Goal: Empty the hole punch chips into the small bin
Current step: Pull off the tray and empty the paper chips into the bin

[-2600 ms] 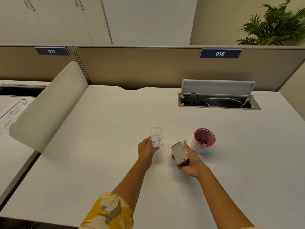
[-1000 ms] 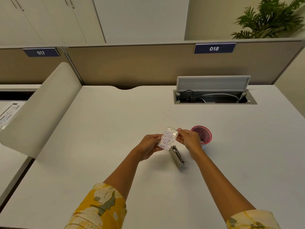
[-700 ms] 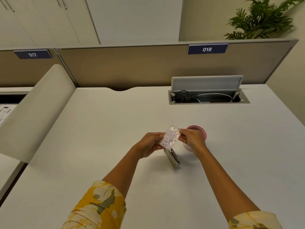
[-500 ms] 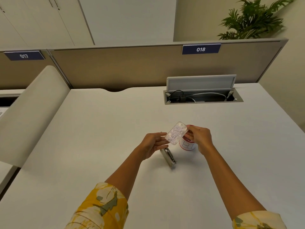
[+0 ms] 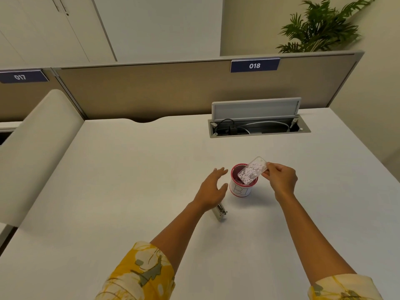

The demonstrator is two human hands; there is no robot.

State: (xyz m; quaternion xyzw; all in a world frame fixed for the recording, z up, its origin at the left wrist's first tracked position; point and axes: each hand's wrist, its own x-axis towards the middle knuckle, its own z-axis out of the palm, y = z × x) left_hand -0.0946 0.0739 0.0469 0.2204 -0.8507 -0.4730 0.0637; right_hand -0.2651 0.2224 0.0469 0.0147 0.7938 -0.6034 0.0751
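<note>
I see a clear glossy plastic chip tray [image 5: 252,170] of pale paper chips, a matt white desk [image 5: 129,169], and at six o'clock of the red-rimmed bin [image 5: 240,189], a brushed-metal punch [image 5: 219,212].

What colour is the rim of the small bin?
Red, on the small white paper-cup bin; seen in the head view.

A clear plastic chip tray [image 5: 252,170] sits right of the frame's centre, tilted with its lower end dipping over the mouth of the small bin [image 5: 242,185] and its upper end pinched in the right hand [image 5: 281,178]. Pale paper chips [image 5: 249,173] are scattered along its inside. The small bin is a white cup with a red rim and a red line at its base, standing upright on the surface, letters drawn on its side. The metal hole punch [image 5: 219,211] lies on the surface lower left of the bin, partly hidden under the left hand [image 5: 211,191].
</note>
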